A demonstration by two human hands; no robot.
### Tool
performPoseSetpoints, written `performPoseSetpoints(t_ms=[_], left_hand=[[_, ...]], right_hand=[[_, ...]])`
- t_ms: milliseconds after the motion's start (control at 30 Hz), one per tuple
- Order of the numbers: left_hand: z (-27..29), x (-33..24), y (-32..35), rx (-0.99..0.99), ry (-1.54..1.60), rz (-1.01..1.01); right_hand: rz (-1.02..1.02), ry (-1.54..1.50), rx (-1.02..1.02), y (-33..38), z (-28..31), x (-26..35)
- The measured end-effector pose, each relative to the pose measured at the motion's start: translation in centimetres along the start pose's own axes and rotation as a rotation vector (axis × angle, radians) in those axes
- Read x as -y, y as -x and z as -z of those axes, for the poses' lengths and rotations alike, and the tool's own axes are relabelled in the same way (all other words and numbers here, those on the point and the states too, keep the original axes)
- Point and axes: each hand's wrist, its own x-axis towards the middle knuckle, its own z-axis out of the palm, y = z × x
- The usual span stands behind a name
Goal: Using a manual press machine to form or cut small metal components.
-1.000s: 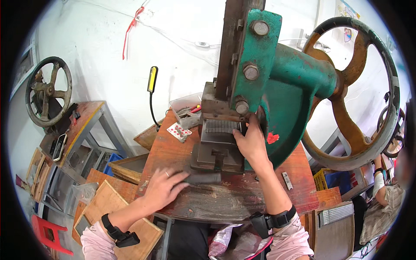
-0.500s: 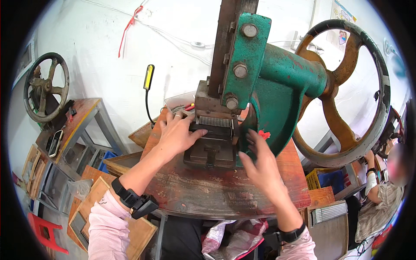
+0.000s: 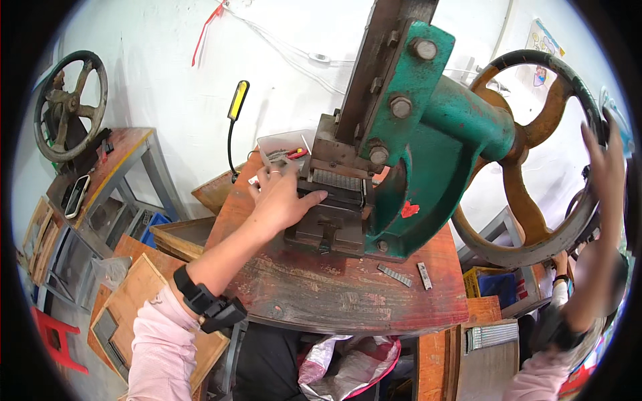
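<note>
My left hand (image 3: 279, 200) lies at the left side of the dark metal die block (image 3: 328, 227) under the press ram (image 3: 340, 150). Its thumb stretches over the block's edge and its fingers are apart. A ridged metal piece (image 3: 338, 180) shows between ram and block. Far to the right, my right hand (image 3: 607, 167) is raised at the outer rim of the large handwheel (image 3: 521, 194), its fingers extended; whether it touches the rim is unclear. Two small metal strips, a ridged one (image 3: 394, 275) and a shorter one (image 3: 424, 275), lie on the wooden table (image 3: 321, 301).
The green press body (image 3: 441, 167) stands on the table. Behind my left hand are a clear tray (image 3: 284, 142) and a yellow-black lamp (image 3: 237, 100). Wooden trays (image 3: 150, 307) stand lower left, a tray of metal strips (image 3: 491, 336) lower right. Another person's arm (image 3: 560, 271) shows at right.
My right hand has moved from beside the die up and right to the handwheel rim, uncovering the two small strips. My left hand stays at the die. The whole view has tilted slightly.
</note>
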Motion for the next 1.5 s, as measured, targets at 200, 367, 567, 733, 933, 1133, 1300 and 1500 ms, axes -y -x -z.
performPoseSetpoints(t_ms=[200,367,567,733,933,1133,1300,1500], left_hand=[[-3.9,0.8,0.3,-0.21,1.015,0.126],[-3.8,1.1,0.1,0.099,1.412,0.165],[-2.8,0.1,1.1,-0.033,1.31,0.176],[-2.5,-0.1,1.1,0.005,1.401,0.131],[-2.9,0.3,0.8,0.047,1.352,0.178],[-3.4,0.8,0.7,0.029,1.345,0.111],[-3.8,0.9,0.4,-0.064,1.222,0.11],[-3.0,0.2,0.7,-0.536,0.321,-0.009]], right_hand=[[-0.613,-0.642,0.394,-1.4,-0.9,1.1],[-0.729,-0.784,-0.318,18.5,-5.8,5.4],[-0.901,-0.917,-0.135,20.3,-3.5,7.7],[-0.669,-0.658,0.317,7.4,0.0,-1.3],[-0.518,-0.91,-0.083,13.0,-1.6,-1.4],[-1.024,-0.853,-0.369,20.8,-5.4,10.8],[-0.665,-0.921,-0.193,16.5,-2.6,3.4],[-0.445,-0.829,0.264,3.6,-2.5,-5.5]])
